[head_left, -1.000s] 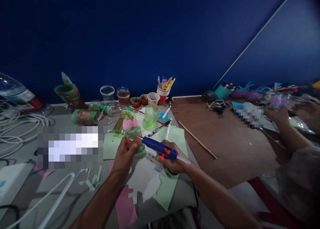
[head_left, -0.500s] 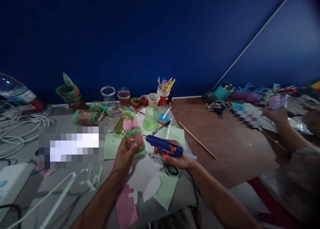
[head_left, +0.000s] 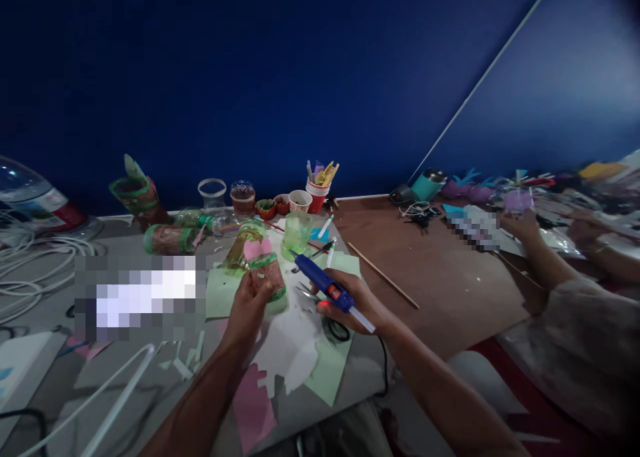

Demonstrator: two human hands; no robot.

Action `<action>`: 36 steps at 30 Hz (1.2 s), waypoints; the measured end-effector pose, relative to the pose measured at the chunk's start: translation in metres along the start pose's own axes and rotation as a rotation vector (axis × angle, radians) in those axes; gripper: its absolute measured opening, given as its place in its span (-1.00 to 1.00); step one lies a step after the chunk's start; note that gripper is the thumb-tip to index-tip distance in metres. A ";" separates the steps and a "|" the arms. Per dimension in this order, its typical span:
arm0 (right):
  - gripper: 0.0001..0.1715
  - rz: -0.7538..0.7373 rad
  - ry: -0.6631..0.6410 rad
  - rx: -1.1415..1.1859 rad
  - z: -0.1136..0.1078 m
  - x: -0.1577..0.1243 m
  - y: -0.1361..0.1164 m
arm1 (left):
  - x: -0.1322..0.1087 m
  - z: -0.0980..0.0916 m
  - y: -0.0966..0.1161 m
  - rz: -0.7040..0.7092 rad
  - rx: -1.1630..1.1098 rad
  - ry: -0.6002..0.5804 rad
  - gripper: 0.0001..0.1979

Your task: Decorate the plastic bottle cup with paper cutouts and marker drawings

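Note:
My left hand (head_left: 251, 305) is closed round a small painted cup (head_left: 266, 275), pinkish brown with green bands. A pink paper heart (head_left: 257, 250) stands up at its rim. My right hand (head_left: 349, 297) grips a blue hot glue gun (head_left: 323, 280), its nozzle pointing up and to the left, apart from the cup. A clear glue stick sticks out of its back end, and a red light glows by my fingers. Metal scissor-like blades (head_left: 306, 293) show just under the gun; how they are held is hidden. Beneath lie white paper (head_left: 287, 350) and green paper (head_left: 333, 370).
Behind my hands stand a pale green cup (head_left: 297, 234), paint cups (head_left: 266, 208) and a red-and-white cup with brushes (head_left: 318, 194). A wooden stick (head_left: 384, 275) lies to the right. Another person's hand (head_left: 523, 229) holds a purple cup there. Cables (head_left: 40, 264) coil at left.
The glue gun has turned, its nozzle swinging up and away from the cup. My left hand keeps hold of the cup. The view has shifted slightly to the right.

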State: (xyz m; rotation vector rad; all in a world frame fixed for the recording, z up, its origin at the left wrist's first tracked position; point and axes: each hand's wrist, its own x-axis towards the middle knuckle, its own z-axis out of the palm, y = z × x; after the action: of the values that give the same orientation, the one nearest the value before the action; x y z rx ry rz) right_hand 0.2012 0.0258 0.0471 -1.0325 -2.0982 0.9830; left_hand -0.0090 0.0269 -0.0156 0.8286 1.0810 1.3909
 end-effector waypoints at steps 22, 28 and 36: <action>-0.63 0.351 -0.108 -0.699 0.006 -0.055 0.029 | -0.003 0.006 0.001 0.004 -0.059 -0.003 -0.60; -0.51 0.324 -0.153 -0.662 -0.005 -0.063 0.034 | -0.002 0.005 -0.001 -0.002 -0.062 0.001 -0.58; -0.63 0.422 0.122 -0.433 -0.038 -0.057 0.056 | -0.002 0.005 0.002 0.004 -0.016 -0.002 -0.60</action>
State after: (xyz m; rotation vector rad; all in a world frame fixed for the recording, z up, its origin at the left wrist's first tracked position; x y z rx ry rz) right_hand 0.2818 0.0154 0.0123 -1.7603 -2.0798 0.6324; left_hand -0.0047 0.0262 -0.0121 0.8206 1.0653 1.4000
